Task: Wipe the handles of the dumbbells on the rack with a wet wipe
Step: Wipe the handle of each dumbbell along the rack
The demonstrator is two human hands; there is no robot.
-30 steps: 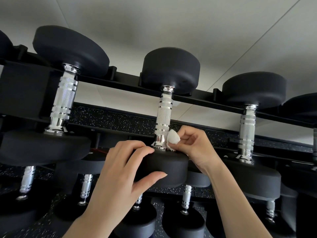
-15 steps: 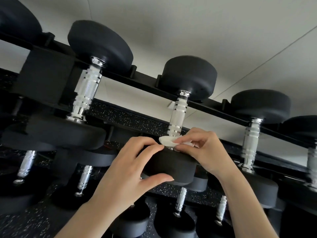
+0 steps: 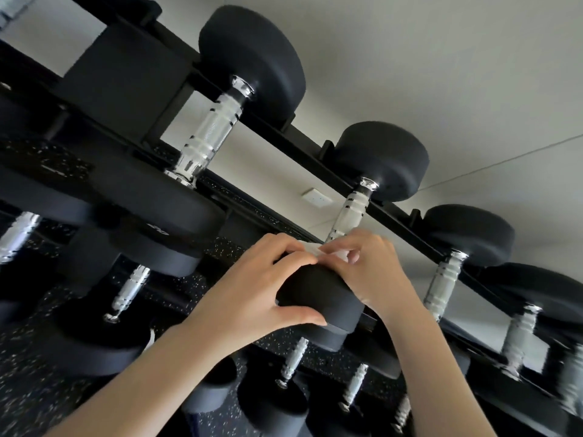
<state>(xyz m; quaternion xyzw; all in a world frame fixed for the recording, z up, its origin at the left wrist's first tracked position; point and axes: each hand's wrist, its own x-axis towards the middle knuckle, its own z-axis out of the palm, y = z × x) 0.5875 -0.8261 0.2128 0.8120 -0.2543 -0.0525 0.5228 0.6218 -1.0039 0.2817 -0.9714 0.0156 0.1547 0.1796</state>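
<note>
A black dumbbell with a chrome handle lies across the top tier of the black rack. My left hand grips its near head, fingers over the top and thumb below. My right hand pinches a white wet wipe at the lower end of that handle, just above the near head. Most of the wipe is hidden between my fingers. The fingertips of both hands nearly meet there.
More dumbbells sit on the same tier: a larger one to the left, two to the right. A lower tier holds several smaller dumbbells. Behind are a pale wall with a switch plate and speckled black flooring.
The view has tilted and swung left. My right hand has moved the wipe from the right side of the handle's base across towards my left fingertips. My left hand keeps its hold on the near head.
</note>
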